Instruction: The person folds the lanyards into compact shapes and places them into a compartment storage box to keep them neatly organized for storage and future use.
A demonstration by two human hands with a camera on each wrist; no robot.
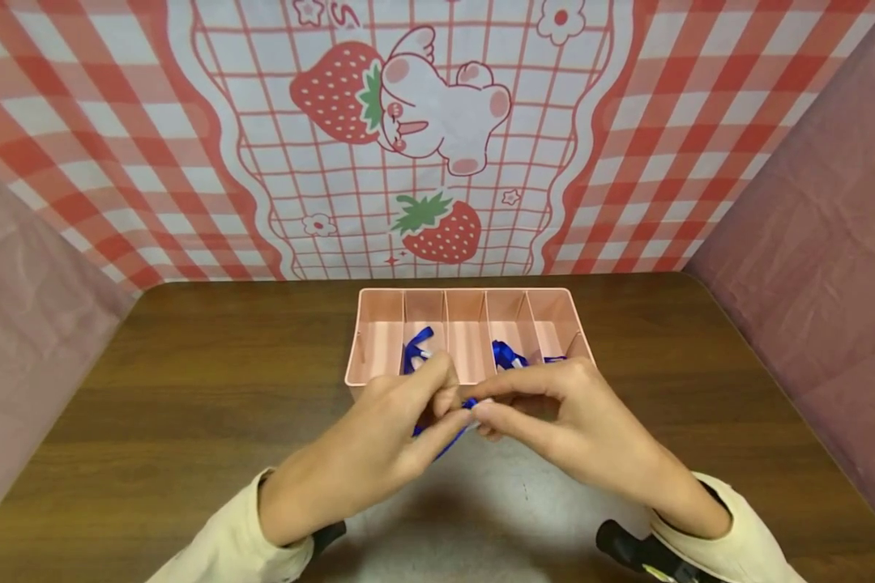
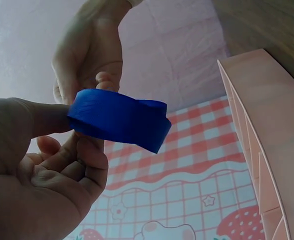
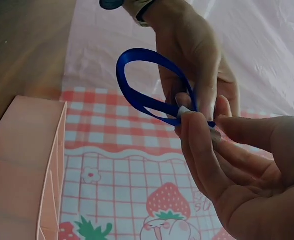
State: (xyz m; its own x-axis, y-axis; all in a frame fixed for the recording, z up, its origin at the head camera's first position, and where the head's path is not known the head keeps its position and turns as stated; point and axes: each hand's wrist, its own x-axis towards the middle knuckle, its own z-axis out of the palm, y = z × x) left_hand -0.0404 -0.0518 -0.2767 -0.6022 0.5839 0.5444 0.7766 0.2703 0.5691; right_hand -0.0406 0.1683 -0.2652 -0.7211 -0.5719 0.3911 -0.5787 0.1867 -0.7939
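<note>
Both hands meet just in front of a pink divided box [image 1: 469, 336]. Between the fingertips is a loop of blue ribbon [image 3: 132, 95], with a small white piece [image 3: 185, 110] where its ends come together. My left hand [image 1: 394, 429] pinches the ribbon between thumb and fingers. My right hand [image 1: 579, 413] pinches the same ribbon at the white piece, thumb against fingertips. From the left wrist view, the wide face of the ribbon [image 2: 119, 117] hides part of the right fingers. More blue ribbon [image 1: 509, 355] lies in the box beyond the hands.
Another blue ribbon piece [image 1: 416, 348] lies in the second compartment from the left; a little blue shows in the rightmost one. The box stands on a dark wooden table [image 1: 211, 389] before a strawberry-print cloth [image 1: 423, 105]. Pink cloth [image 1: 809, 202] hangs at the sides.
</note>
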